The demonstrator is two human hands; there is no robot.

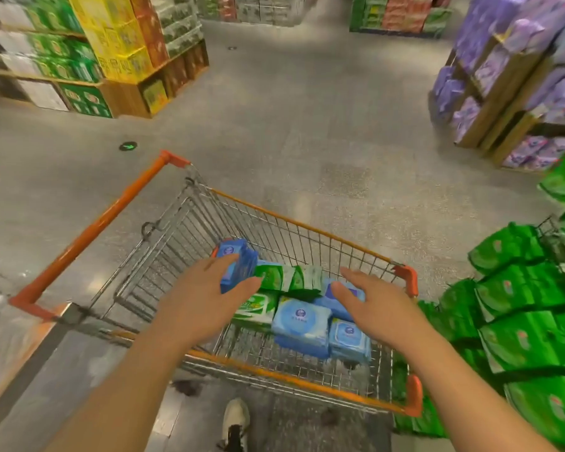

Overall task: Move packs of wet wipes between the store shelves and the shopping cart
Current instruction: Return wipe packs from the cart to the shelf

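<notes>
left hand (pixel 206 298): fingers spread, over cart, just beside upright blue pack (pixel 237 265), contact unclear
right hand (pixel 377 308): spread flat, holding nothing, above blue packs (pixel 302 324)
cart (pixel 294 223): blue and green packs (pixel 286 277) piled at right end
shelf packs (pixel 529 308): green, right of cart
guess: both palms face inward, likely to scoop a pack

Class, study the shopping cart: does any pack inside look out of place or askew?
Yes. One blue pack stands tilted on edge against the left hand, while other blue packs lie flat. The green packs lean unevenly in the cart. Nothing looks spilled or torn.
</notes>
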